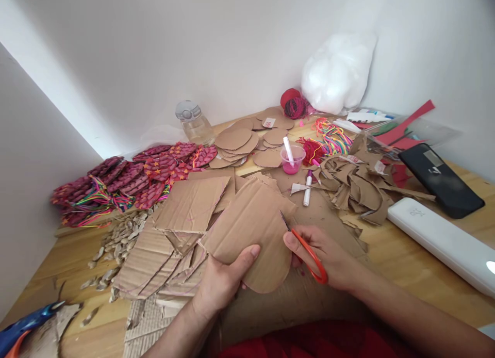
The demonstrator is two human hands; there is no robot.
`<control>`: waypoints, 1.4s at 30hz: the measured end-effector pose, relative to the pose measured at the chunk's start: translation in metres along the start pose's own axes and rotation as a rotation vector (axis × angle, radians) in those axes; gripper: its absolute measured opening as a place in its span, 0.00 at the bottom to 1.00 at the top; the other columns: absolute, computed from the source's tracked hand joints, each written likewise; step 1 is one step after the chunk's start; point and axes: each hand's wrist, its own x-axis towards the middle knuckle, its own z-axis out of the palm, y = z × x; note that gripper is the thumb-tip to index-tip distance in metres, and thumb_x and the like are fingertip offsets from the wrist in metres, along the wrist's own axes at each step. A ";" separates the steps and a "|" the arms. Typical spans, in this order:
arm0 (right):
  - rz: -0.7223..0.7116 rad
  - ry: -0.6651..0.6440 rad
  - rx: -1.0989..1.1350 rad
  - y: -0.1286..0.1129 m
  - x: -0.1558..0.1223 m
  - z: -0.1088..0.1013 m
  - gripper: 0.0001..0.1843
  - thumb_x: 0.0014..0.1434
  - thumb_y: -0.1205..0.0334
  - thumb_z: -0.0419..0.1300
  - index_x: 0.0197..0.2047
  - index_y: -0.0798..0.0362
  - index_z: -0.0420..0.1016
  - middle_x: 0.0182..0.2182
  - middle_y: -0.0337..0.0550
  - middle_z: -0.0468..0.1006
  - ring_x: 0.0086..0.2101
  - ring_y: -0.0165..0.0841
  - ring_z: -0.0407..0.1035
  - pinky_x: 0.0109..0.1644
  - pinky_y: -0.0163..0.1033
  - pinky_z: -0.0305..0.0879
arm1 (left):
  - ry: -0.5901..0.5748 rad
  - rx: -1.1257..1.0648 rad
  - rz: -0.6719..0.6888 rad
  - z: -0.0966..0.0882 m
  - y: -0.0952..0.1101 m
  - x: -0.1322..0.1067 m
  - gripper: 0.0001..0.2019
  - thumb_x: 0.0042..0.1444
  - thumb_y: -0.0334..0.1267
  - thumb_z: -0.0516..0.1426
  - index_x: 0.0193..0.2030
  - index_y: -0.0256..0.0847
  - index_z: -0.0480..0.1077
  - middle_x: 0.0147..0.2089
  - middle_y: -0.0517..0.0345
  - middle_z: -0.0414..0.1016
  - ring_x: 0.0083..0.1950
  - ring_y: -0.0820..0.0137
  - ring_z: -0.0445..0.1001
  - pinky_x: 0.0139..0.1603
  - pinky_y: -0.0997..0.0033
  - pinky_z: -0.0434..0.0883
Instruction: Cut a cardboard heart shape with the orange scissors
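Note:
My left hand (228, 275) grips a piece of corrugated cardboard (247, 229), thumb on top and fingers underneath. The piece's lower right edge is rounded, while its upper part is still angular. My right hand (320, 255) is closed around scissors (315, 262) with orange handles. Their blades meet the cardboard's right edge, and part of the metal is hidden by the sheet. Just left of the held piece lies a stack of cut cardboard squares (189, 203). Beneath both hands spreads a larger brown cardboard sheet (320, 224).
Cardboard ovals (234, 137) lie behind, near a glass jar (195, 123). A plastic cup (293, 159) holds a white marker. Cardboard scraps (359, 185), a black phone (441, 180) and a white device (441, 244) occupy the right. Patterned fabric pieces (127, 177), seeds (124, 234) and a blue glue gun (29, 324) are left.

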 end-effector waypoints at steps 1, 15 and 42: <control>-0.004 0.000 0.002 -0.001 0.000 0.000 0.29 0.65 0.34 0.55 0.27 0.51 0.65 0.21 0.36 0.67 0.21 0.29 0.61 0.23 0.33 0.56 | 0.002 -0.021 -0.002 0.000 0.000 0.000 0.21 0.44 0.53 0.71 0.35 0.37 0.74 0.19 0.61 0.68 0.14 0.77 0.58 0.12 0.76 0.56; 0.005 0.011 0.098 -0.003 0.002 0.000 0.30 0.59 0.31 0.61 0.25 0.50 0.63 0.16 0.32 0.65 0.17 0.28 0.61 0.20 0.32 0.56 | -0.001 -0.029 0.000 0.001 -0.001 -0.001 0.21 0.45 0.51 0.71 0.36 0.37 0.74 0.21 0.61 0.70 0.15 0.77 0.59 0.11 0.76 0.55; -0.136 0.197 0.064 -0.023 0.005 -0.022 0.15 0.57 0.49 0.69 0.37 0.52 0.78 0.33 0.41 0.79 0.35 0.38 0.71 0.41 0.41 0.70 | 0.007 -0.276 0.007 0.005 -0.001 0.002 0.42 0.40 0.49 0.73 0.63 0.36 0.70 0.50 0.43 0.83 0.54 0.49 0.80 0.52 0.56 0.77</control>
